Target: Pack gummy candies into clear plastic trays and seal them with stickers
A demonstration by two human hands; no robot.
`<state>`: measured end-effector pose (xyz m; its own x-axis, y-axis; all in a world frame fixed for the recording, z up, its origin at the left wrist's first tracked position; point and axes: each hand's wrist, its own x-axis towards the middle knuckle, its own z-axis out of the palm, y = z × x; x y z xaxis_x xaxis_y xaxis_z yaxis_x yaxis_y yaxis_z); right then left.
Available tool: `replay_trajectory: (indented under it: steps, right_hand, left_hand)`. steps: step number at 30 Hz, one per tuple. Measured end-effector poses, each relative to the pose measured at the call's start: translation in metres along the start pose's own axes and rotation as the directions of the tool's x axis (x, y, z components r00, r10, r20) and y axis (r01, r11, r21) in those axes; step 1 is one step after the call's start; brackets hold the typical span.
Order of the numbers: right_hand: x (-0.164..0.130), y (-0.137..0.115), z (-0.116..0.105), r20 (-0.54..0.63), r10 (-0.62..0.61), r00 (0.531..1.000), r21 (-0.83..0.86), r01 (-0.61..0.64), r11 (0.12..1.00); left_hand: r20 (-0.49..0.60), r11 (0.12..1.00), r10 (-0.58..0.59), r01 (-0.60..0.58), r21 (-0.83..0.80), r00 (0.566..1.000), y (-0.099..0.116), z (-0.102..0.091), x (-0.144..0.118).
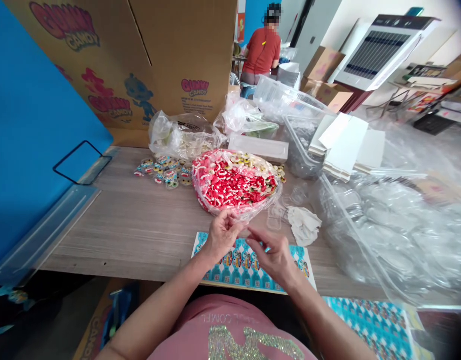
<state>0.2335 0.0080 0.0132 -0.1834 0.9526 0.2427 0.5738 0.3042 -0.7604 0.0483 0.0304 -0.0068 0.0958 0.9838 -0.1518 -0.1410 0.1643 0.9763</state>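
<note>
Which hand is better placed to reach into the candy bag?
Left hand, probably: its fingers already touch the near edge of the candy bag. The right hand sits lower, over the sticker sheet.

Readable print on a cardboard box.
The large cardboard box (148, 55) reads "GUMMY CANDY" in pink, several times.

Table: a grey wood-grain table (140, 225) ran across the view, its near edge facing the camera.
Left side: a blue panel (31, 130) leaned over the table's left edge.
Back edge: a tall Gummy Candy carton (148, 55) stood there.
Far room: white walls, brown cardboard boxes (324, 62), a white air cooler (380, 50), and a person in a red shirt (262, 50).
Light: bright, even.
</note>
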Motion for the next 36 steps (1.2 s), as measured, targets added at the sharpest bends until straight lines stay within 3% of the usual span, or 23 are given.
replay_trajectory:
  steps: [4,6,9,10,13,15,18,22,28,33,36]
  right_hand:
    - [-0.002,-0.011,0.023,0.013,0.058,0.998,0.148,-0.059,0.987]
    - [0.006,-0.012,0.028,0.088,0.06,0.994,0.151,-0.073,0.986]
    - [0.028,-0.011,0.028,0.282,-0.034,0.959,0.113,0.002,0.994]
    - [0.039,-0.01,0.026,0.292,-0.055,0.955,0.098,0.027,0.995]
    - [0.078,0.0,0.023,0.134,-0.063,0.989,-0.141,0.082,0.987]
    - [0.103,0.005,0.027,0.077,-0.092,0.993,-0.408,0.116,0.906]
    - [0.13,0.007,0.042,0.224,-0.12,0.967,-0.624,0.237,0.745]
    - [0.14,0.007,0.056,0.302,-0.086,0.949,-0.651,0.271,0.709]
    - [0.14,-0.001,0.056,0.396,-0.106,0.912,-0.67,0.366,0.646]
    - [0.142,0.0,0.054,0.354,-0.092,0.931,-0.638,0.312,0.704]
    - [0.133,0.015,0.043,0.141,-0.11,0.984,-0.399,0.158,0.903]
  left_hand:
    - [0.012,0.986,-0.063,0.064,-0.152,0.998,0.003,0.001,-0.023]
    - [0.04,0.97,-0.087,0.093,-0.223,0.995,0.002,0.0,-0.033]
    - [-0.067,0.957,-0.102,0.079,-0.28,0.993,-0.001,-0.011,-0.038]
    - [-0.126,0.957,-0.112,0.073,-0.282,0.986,-0.002,-0.016,-0.037]
    - [-0.218,0.964,-0.151,0.095,-0.248,0.964,0.0,-0.031,-0.03]
    - [-0.182,0.957,-0.185,0.134,-0.259,0.966,0.004,-0.036,-0.025]
    - [-0.056,0.907,-0.246,0.21,-0.365,0.968,0.01,-0.037,-0.022]
    - [0.009,0.839,-0.286,0.255,-0.48,0.958,0.015,-0.042,-0.021]
    - [0.062,0.799,-0.274,0.263,-0.54,0.96,0.018,-0.05,-0.017]
    - [0.059,0.811,-0.239,0.232,-0.538,0.969,0.018,-0.043,-0.015]
    - [-0.005,0.829,-0.215,0.18,-0.53,0.977,0.018,-0.047,-0.019]
